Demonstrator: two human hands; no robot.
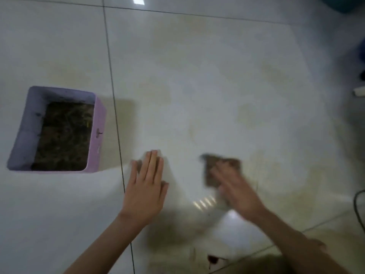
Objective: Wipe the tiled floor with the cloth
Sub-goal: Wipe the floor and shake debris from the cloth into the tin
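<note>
Cloth (pixel 221 167), brown and blurred, is lying on the pale tiled floor (pixel 217 86) under the right hand (pixel 235 186), whose grip is too smeared to tell. The left hand (pixel 145 186) is resting flat on the tiles, fingers straight, near a purple box (pixel 99 125) holding dark debris.

Lilac box (pixel 97 135) at left, dark brownish debris (pixel 63 135) inside. Dark cable (pixel 355 201) right edge. Blue object (pixel 344 2) top right.

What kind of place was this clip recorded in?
Probably a home interior: glossy pale floor tiles with dark grout lines, a purple box of dark soil-like matter, and a brown cloth under the right hand.
</note>
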